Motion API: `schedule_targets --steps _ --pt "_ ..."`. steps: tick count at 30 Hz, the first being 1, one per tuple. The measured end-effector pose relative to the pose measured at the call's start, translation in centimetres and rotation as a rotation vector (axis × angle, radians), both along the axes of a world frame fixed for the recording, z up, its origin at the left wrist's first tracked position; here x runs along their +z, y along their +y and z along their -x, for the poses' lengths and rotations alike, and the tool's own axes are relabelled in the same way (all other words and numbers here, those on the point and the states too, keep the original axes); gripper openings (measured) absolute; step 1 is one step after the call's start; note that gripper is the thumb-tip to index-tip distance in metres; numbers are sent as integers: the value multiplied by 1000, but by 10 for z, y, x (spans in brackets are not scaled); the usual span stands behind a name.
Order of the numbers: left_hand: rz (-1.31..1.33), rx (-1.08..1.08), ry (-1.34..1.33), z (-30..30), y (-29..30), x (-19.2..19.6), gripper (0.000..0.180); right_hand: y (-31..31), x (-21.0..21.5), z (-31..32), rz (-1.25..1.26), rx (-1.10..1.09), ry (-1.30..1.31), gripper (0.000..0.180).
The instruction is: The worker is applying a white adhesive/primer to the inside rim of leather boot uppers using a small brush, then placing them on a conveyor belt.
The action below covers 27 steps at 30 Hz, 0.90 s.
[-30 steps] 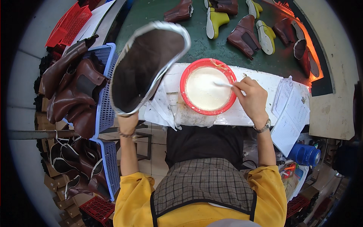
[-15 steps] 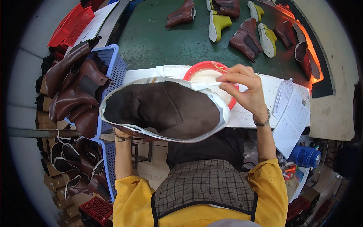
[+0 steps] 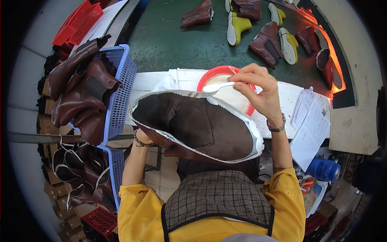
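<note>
Boot upper (image 3: 197, 125) in my left hand: dark brown, edged in whitish grey. Brush (image 3: 215, 88) in my right hand (image 3: 258, 90): white, coated. Glue bowl (image 3: 225, 86): red rim, white contents. Bench (image 3: 294, 105): white. Conveyor belt (image 3: 177, 44): dark green, carrying brown boots (image 3: 266, 42) with yellow-green soles. Baskets (image 3: 121, 86): blue mesh, filled with brown uppers. Crate (image 3: 78, 22): red. My sleeves (image 3: 133, 209): yellow; apron (image 3: 217, 195): grey-brown check, black trim. Papers (image 3: 308, 129): white. Jug (image 3: 324, 169): blue.
</note>
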State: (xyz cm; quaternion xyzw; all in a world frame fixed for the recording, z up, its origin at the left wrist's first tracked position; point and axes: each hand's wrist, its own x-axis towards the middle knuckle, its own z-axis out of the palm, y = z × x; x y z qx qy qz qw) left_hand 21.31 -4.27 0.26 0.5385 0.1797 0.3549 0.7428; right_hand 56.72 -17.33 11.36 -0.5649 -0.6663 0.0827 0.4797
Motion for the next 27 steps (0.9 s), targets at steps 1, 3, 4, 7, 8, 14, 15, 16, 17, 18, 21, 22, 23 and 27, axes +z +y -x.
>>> schedule_targets --steps 1,3,4,7,8,14,15,16,17,18,21,22,23,27 --pt "-12 -3 -1 -3 0 0 80 2 1 0 1 8 1 21" --pt "-30 -8 2 -11 -3 -2 80 7 0 1 -124 10 40 20" --pt "-50 -14 -3 -15 -2 2 81 9 6 4 -143 29 20 21" --pt "-104 -28 -13 -9 4 11 82 11 10 5 -124 27 -29 21" --pt "-118 -30 -18 -11 2 9 82 9 4 -1 -126 36 -33 21" --pt "-575 -236 515 8 3 7 73 -8 -6 -8 -30 7 78 18" --pt "-177 -318 361 6 -1 -4 51 -6 1 -4 -29 10 82 18" --pt "221 -393 195 -4 -6 -4 32 -4 7 -3 -18 47 -4 17" --pt "225 -394 196 -9 -10 -1 32 -1 10 -2 -8 83 -88 16" --pt "186 -499 183 -12 -13 4 31 3 10 -2 -33 123 -107 15" --pt "296 -650 207 -36 -24 35 30 11 22 -2 -18 181 -197 14" --pt "417 -737 243 -45 -28 49 31 16 25 1 -51 199 -216 15" --pt "541 -824 279 -50 -29 54 32 22 27 6 -48 193 -214 15" --pt "558 -798 343 -48 -28 42 39 34 25 10 -75 254 -199 20"
